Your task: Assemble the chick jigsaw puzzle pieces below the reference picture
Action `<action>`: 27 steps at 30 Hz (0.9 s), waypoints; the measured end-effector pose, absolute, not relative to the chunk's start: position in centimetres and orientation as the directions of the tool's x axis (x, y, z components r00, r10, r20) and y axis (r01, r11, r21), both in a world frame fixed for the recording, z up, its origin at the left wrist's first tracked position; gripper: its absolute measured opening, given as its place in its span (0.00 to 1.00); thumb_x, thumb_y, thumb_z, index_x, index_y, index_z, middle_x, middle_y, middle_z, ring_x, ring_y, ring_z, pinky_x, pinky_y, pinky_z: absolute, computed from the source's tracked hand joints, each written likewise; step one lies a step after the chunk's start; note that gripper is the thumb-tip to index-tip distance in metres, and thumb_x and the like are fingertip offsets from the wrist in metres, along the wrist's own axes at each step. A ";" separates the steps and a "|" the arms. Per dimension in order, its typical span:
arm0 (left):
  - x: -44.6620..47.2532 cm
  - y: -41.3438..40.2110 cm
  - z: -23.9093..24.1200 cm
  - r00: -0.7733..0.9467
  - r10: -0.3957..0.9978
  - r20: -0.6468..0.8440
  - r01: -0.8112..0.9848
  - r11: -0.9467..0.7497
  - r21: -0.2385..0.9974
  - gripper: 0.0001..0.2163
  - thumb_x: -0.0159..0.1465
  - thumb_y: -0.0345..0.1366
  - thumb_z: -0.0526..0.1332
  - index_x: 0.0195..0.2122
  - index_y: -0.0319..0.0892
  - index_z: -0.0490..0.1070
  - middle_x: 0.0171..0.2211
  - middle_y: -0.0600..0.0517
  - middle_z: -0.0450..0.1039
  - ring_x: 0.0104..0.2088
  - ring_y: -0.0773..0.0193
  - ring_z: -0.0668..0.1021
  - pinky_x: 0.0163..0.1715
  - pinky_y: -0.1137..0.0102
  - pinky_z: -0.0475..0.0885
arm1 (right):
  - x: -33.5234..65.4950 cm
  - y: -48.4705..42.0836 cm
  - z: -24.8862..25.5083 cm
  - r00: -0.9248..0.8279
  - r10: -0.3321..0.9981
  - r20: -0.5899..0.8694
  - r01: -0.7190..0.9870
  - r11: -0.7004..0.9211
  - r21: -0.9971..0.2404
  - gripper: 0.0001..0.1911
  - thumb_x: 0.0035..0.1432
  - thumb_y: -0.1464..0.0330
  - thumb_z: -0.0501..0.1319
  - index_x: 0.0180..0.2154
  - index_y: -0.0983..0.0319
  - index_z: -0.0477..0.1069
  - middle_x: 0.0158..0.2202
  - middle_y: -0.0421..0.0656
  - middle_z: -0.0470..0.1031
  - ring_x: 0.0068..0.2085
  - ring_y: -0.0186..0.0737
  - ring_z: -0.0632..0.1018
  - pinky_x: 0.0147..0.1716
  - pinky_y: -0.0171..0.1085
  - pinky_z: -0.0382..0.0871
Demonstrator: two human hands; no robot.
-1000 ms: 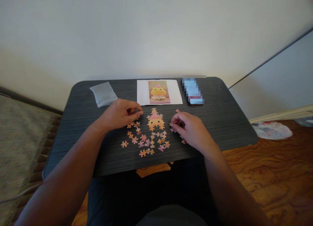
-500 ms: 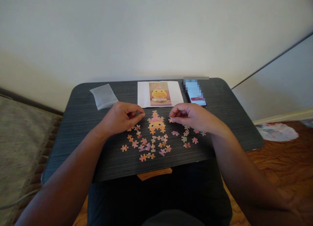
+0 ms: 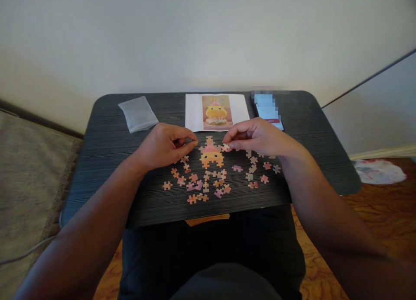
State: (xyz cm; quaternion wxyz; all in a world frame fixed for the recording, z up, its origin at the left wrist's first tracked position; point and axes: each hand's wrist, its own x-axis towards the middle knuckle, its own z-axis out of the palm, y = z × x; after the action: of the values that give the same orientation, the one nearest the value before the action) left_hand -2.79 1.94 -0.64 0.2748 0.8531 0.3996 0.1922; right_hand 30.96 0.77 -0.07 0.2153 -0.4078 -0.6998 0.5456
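Observation:
A partly joined puzzle cluster (image 3: pixel 211 155), yellow and pink, lies at the middle of the dark table (image 3: pixel 107 153). My right hand (image 3: pixel 256 137) pinches a small puzzle piece (image 3: pixel 226 147) right at the cluster's upper right edge. My left hand (image 3: pixel 165 144) rests curled on the table just left of the cluster, its fingertips pressed together near the cluster's top left; what it holds, if anything, is hidden. Several loose pieces (image 3: pixel 198 185) are scattered below and to the right (image 3: pixel 260 170) of the cluster.
A printed reference picture (image 3: pixel 216 111) lies at the table's far edge, a phone (image 3: pixel 268 109) to its right and a clear plastic bag (image 3: pixel 138 114) to its left. A wall stands behind the table. My legs are under the near edge; wooden floor lies to the right.
My right hand lifted from the loose pieces at the right and carried a piece up to the cluster's right edge. The left hand barely moved. The view shifted slightly.

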 end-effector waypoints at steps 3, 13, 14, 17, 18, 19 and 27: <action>-2.7 1.9 -0.5 0.607 0.788 0.101 0.588 -0.531 0.610 0.14 0.74 0.41 0.65 0.46 0.41 0.90 0.21 0.56 0.73 0.23 0.68 0.70 0.29 0.68 0.64 | 31.0 0.6 -0.1 -0.578 0.803 -0.144 0.323 0.064 -0.944 0.09 0.66 0.60 0.79 0.47 0.54 0.90 0.44 0.40 0.90 0.45 0.41 0.86 0.53 0.45 0.81; -2.9 2.3 -0.3 0.623 0.782 0.034 0.622 -0.521 0.585 0.14 0.73 0.43 0.64 0.45 0.42 0.89 0.22 0.55 0.73 0.24 0.66 0.70 0.31 0.65 0.62 | 31.5 -0.2 0.1 -0.490 0.858 -0.155 0.469 0.109 -0.876 0.08 0.66 0.59 0.77 0.43 0.54 0.89 0.42 0.42 0.91 0.42 0.45 0.87 0.47 0.47 0.83; -2.9 2.3 -0.3 0.615 0.788 0.036 0.623 -0.513 0.590 0.14 0.73 0.44 0.65 0.45 0.42 0.89 0.22 0.54 0.72 0.24 0.66 0.70 0.31 0.65 0.62 | 31.6 -0.4 0.1 -0.474 0.866 -0.161 0.495 0.110 -0.862 0.08 0.66 0.59 0.77 0.44 0.53 0.88 0.42 0.42 0.91 0.42 0.45 0.88 0.47 0.47 0.83; -3.0 2.3 -0.5 0.597 0.801 0.045 0.617 -0.495 0.611 0.15 0.72 0.44 0.66 0.45 0.41 0.89 0.22 0.54 0.71 0.24 0.66 0.69 0.31 0.64 0.61 | 31.9 -0.6 0.3 -0.450 0.874 -0.182 0.545 0.107 -0.832 0.08 0.66 0.58 0.77 0.44 0.53 0.89 0.42 0.41 0.91 0.41 0.45 0.87 0.45 0.46 0.82; -3.0 2.3 -0.5 0.597 0.801 0.045 0.615 -0.492 0.617 0.15 0.72 0.45 0.66 0.45 0.41 0.89 0.22 0.54 0.71 0.24 0.66 0.69 0.31 0.64 0.61 | 31.9 -0.7 0.3 -0.450 0.874 -0.185 0.551 0.108 -0.828 0.08 0.66 0.58 0.78 0.44 0.53 0.89 0.42 0.41 0.91 0.41 0.45 0.87 0.45 0.46 0.81; -3.0 2.3 -0.6 0.596 0.802 0.043 0.613 -0.490 0.620 0.15 0.72 0.45 0.66 0.45 0.41 0.89 0.22 0.54 0.71 0.24 0.66 0.69 0.31 0.64 0.61 | 31.9 -0.7 0.2 -0.452 0.872 -0.187 0.554 0.111 -0.825 0.08 0.66 0.59 0.78 0.44 0.53 0.89 0.42 0.41 0.91 0.41 0.45 0.87 0.44 0.46 0.81; -3.2 2.5 -0.1 0.610 0.792 0.034 0.612 -0.498 0.614 0.13 0.72 0.44 0.67 0.43 0.43 0.88 0.21 0.56 0.69 0.25 0.66 0.67 0.31 0.65 0.59 | 32.3 -0.4 -0.3 -0.471 0.865 -0.172 0.611 0.180 -0.771 0.07 0.66 0.59 0.77 0.43 0.52 0.89 0.41 0.40 0.91 0.41 0.45 0.86 0.44 0.46 0.79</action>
State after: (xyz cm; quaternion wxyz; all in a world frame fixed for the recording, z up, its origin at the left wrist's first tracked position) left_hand -3.20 2.50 -0.14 0.2842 0.8511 0.4124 0.1576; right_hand 32.27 -0.45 -0.32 0.1545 -0.4905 -0.7523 0.4119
